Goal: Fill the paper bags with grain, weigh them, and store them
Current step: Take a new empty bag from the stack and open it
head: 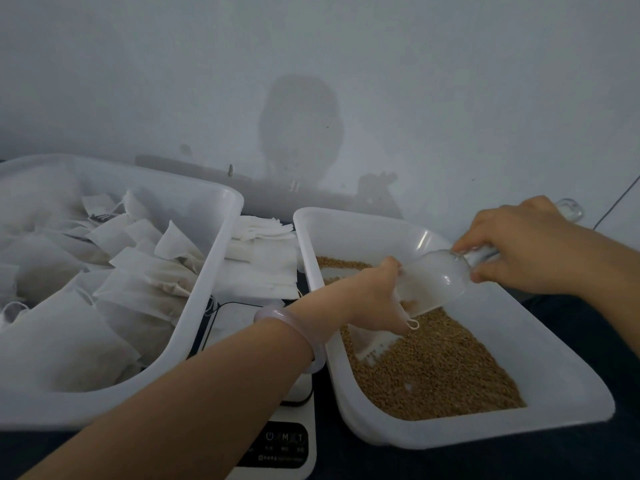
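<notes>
My left hand holds a small white paper bag by its top over the brown grain in the right-hand white tray. A drawstring loop hangs from the bag. My right hand grips the handle of a clear plastic scoop, whose mouth points down-left at the bag's opening. A white digital scale lies between the two trays, partly under my left forearm.
The big white tray at left is heaped with several filled paper bags. A stack of flat empty bags lies behind the scale. A grey wall rises close behind. A dark surface lies under everything.
</notes>
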The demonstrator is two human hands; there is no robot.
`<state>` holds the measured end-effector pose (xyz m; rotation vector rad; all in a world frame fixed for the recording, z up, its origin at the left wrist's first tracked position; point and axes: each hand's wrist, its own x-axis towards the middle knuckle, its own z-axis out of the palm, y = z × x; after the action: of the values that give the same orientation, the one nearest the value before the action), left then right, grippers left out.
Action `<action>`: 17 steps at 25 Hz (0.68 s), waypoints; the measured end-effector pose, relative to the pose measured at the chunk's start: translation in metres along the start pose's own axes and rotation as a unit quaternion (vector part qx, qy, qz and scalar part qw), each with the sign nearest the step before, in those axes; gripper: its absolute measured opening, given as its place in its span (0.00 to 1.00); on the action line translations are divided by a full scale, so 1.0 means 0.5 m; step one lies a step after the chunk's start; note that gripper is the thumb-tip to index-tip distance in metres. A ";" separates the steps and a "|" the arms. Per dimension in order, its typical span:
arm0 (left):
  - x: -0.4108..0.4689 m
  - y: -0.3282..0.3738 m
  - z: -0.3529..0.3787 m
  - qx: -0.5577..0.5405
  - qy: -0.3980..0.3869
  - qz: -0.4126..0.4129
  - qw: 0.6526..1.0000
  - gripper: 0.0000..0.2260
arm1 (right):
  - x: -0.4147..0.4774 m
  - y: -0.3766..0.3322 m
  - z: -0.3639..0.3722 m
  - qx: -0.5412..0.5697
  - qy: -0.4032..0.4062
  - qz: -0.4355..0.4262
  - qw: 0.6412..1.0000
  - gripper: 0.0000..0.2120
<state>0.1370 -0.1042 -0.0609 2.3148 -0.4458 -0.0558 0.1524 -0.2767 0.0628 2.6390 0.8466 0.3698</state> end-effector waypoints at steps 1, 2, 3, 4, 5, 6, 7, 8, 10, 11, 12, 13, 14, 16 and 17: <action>0.000 -0.001 0.000 0.007 -0.001 -0.001 1.000 0.35 | 0.001 -0.007 0.000 -0.022 -0.002 -0.005 1.000 0.16; 0.000 -0.002 -0.002 0.010 -0.004 -0.003 1.000 0.34 | 0.001 -0.013 0.000 -0.043 -0.002 -0.011 0.999 0.16; -0.001 -0.002 -0.003 0.006 -0.007 -0.006 1.000 0.33 | 0.001 -0.016 -0.001 -0.057 0.000 -0.016 0.998 0.15; -0.002 -0.001 -0.004 -0.004 -0.008 -0.010 1.000 0.32 | -0.002 -0.017 -0.005 -0.058 0.001 -0.016 0.998 0.15; -0.002 0.000 -0.005 -0.018 -0.009 -0.013 1.000 0.31 | -0.006 -0.015 -0.011 -0.055 0.005 -0.014 0.998 0.15; -0.004 0.002 -0.006 -0.035 -0.008 -0.013 0.999 0.31 | -0.011 -0.013 -0.017 -0.056 0.008 -0.013 0.998 0.15; -0.005 0.003 -0.008 -0.053 -0.005 -0.012 0.999 0.30 | -0.014 -0.013 -0.021 -0.066 0.018 -0.014 0.998 0.15; -0.006 0.004 -0.010 -0.071 -0.002 -0.011 0.997 0.29 | -0.016 -0.015 -0.023 -0.085 0.035 -0.018 0.996 0.14; -0.007 0.005 -0.014 -0.096 0.001 -0.011 0.995 0.27 | -0.016 -0.019 -0.025 -0.131 0.069 -0.040 0.988 0.13; -0.008 0.004 -0.016 -0.107 0.004 -0.011 0.994 0.26 | -0.015 -0.014 -0.028 -0.136 0.081 -0.054 0.986 0.13; -0.008 0.004 -0.019 -0.125 0.009 -0.011 0.992 0.25 | -0.013 0.000 -0.031 -0.120 0.088 -0.059 0.987 0.12; -0.009 0.004 -0.022 -0.152 0.018 -0.014 0.988 0.24 | -0.014 0.023 -0.036 -0.073 0.088 -0.042 0.992 0.13; -0.011 0.003 -0.027 -0.186 0.032 -0.018 0.982 0.23 | -0.018 0.052 -0.040 -0.004 0.081 -0.010 0.997 0.14; -0.012 -0.001 -0.033 -0.241 0.063 -0.022 0.968 0.21 | -0.036 0.105 -0.023 0.101 0.040 0.070 0.992 0.16; -0.012 -0.003 -0.034 -0.253 0.071 -0.021 0.965 0.20 | -0.050 0.116 0.002 0.103 0.001 0.098 0.990 0.16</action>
<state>0.1347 -0.0895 -0.0507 1.8097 -0.2700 -0.0216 0.1625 -0.3363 0.0816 2.9249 0.6598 0.3505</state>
